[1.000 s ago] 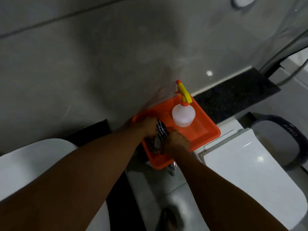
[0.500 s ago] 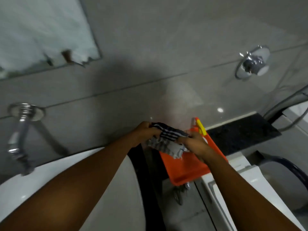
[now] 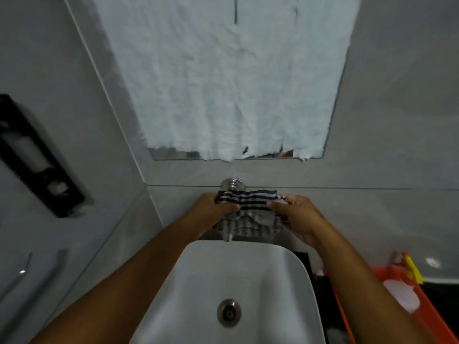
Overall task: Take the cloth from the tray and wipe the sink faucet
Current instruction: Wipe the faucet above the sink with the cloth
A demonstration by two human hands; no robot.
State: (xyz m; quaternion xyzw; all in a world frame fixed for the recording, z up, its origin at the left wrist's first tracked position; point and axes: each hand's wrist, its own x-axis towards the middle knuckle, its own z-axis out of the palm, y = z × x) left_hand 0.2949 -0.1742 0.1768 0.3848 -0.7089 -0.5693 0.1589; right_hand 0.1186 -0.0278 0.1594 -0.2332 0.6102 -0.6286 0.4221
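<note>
A dark-and-white striped cloth is stretched between my left hand and my right hand; both grip it. The cloth drapes over the wall-mounted chrome faucet, whose round base shows above the cloth and whose spout tip pokes out below it. Beneath sits the white sink with its metal drain. The orange tray lies at the lower right, past my right forearm.
In the tray stands a white spray bottle with a yellow trigger. A mirror covered in white paper hangs above the faucet. A black wall holder is on the left wall, with a metal rail below it.
Both hands lifted the cloth out of the tray and carried it left to the faucet. The view swung from the tray to the sink.
</note>
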